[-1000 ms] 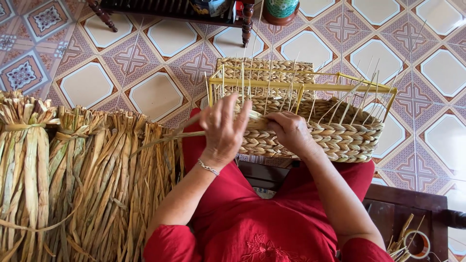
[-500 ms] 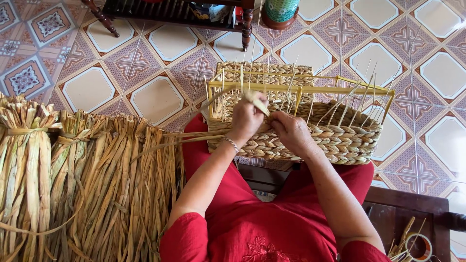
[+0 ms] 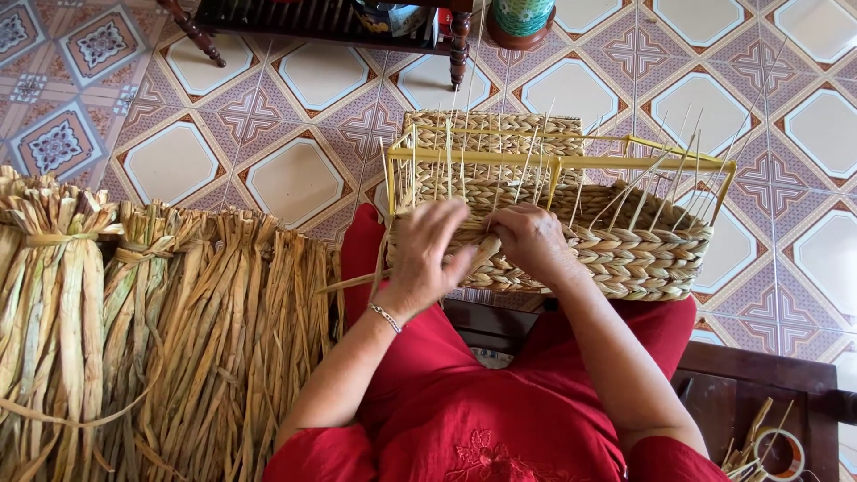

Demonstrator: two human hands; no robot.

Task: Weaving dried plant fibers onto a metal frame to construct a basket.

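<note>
A half-woven straw basket [image 3: 625, 254] on a yellow wire frame [image 3: 571, 162] rests on my lap, thin upright stakes sticking out of its rim. My left hand [image 3: 427, 254] presses against the basket's near wall, fingers closed on a flat dried-grass strand [image 3: 357, 281] that trails off to the left. My right hand [image 3: 536, 243] lies right beside it on the woven wall, fingers curled over the same strand where it enters the weave. A thin bracelet sits on my left wrist.
Bundles of dried grass [image 3: 134, 330] lie on the patterned tile floor [image 3: 295, 178] at my left. A dark wooden stool [image 3: 750, 393] with a tape roll [image 3: 778, 451] stands at lower right. Dark wooden furniture legs [image 3: 460, 40] and a green pot [image 3: 522, 18] are at the top.
My left hand, first spread open above the basket's left corner, came down onto the near wall beside my right hand and closed on the strand.
</note>
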